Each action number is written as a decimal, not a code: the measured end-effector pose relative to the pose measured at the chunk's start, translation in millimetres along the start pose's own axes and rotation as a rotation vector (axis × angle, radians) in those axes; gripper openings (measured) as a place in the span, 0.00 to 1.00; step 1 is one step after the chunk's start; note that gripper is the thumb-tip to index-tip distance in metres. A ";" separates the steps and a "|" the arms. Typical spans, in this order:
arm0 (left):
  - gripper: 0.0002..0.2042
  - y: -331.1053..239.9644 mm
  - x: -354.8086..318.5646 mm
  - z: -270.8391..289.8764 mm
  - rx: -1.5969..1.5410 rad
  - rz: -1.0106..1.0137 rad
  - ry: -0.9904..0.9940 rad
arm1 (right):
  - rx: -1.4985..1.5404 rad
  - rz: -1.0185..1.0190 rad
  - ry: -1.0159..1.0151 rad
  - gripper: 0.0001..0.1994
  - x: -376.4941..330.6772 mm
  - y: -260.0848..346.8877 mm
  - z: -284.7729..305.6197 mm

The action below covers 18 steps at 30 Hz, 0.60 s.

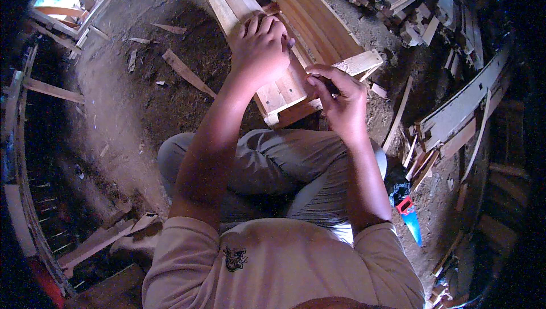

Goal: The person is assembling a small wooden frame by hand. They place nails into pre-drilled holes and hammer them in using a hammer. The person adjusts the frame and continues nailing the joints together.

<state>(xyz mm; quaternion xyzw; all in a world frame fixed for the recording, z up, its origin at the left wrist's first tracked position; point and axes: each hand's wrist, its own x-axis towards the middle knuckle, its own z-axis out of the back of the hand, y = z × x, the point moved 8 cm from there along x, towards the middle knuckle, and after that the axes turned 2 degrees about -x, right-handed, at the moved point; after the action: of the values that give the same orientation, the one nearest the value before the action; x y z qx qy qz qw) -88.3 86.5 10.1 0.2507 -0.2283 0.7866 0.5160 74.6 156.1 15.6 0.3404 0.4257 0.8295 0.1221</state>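
Observation:
In front of my crossed legs lies a long wooden box frame [281, 94] of pale planks, with dark nail heads near its close end. A tall side panel [318, 19] stands on its right, and a short end piece [364, 63] meets that panel's near end. My left hand [261, 47] rests over the left planks, its fingers bent around them; its palm side is hidden. Just right of the planks, by the frame's near end, my right hand [344, 95] has thumb and forefinger brought together in a pinch. Whatever sits between those fingertips is too small to name.
A handsaw [408, 218] with a red handle and blue blade lies on the dirt floor beside my right knee. Scrap wood is heaped at the far right [398, 1]. Loose offcuts [187, 73] lie left of the frame, and longer boards [455, 104] line the right.

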 end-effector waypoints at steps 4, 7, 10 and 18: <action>0.12 0.0 0.4 -2.4 -0.004 0.006 0.035 | -0.029 0.027 0.026 0.11 0.9 3.2 1.0; 0.12 0.0 1.2 -1.9 0.002 0.007 0.042 | -0.047 0.075 0.034 0.12 2.8 8.3 2.1; 0.11 2.1 -1.6 -2.2 -0.005 0.004 0.029 | -0.046 0.094 0.048 0.15 3.4 11.8 1.4; 0.12 6.3 -0.6 4.9 -0.199 0.030 0.020 | -0.008 0.049 0.094 0.24 1.2 7.7 2.7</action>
<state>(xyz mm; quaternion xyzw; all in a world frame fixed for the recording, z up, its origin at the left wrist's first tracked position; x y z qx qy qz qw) -93.1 80.8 12.8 0.1867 -0.3040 0.7700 0.5290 76.2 153.7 23.4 0.3109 0.4192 0.8489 0.0831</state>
